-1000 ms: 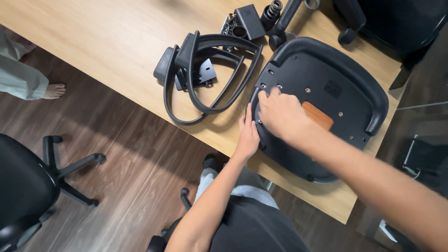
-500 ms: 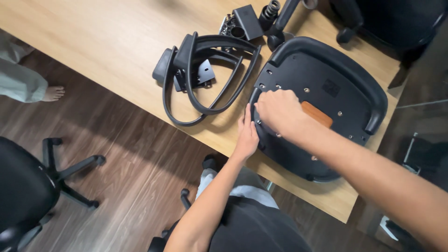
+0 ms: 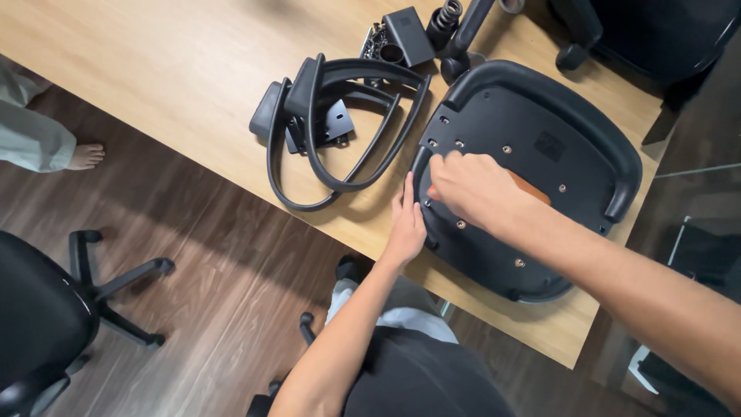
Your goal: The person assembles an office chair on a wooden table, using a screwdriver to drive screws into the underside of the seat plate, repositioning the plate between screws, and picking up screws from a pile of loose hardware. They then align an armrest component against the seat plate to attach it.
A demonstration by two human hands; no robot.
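Note:
A black chair seat [image 3: 540, 123] lies upside down on the wooden table [image 3: 154, 62], with screw holes and bolts showing on its underside. My left hand [image 3: 407, 224] rests flat against the seat's left edge, fingers straight. My right hand [image 3: 475, 189] is curled over the underside near the left row of holes. It is closed around an orange-handled tool [image 3: 534, 188], whose handle pokes out from under my wrist. The tool's tip is hidden by my fingers.
Two black armrest loops [image 3: 340, 131] lie left of the seat. A small black box of hardware [image 3: 405, 35] and a gas cylinder [image 3: 467, 31] sit at the table's far side. A chair base [image 3: 116, 286] stands on the floor at left, near another person's foot [image 3: 85, 154].
My right hand has shifted slightly over the seat and covers more of the orange handle. My left hand stays at the seat's edge.

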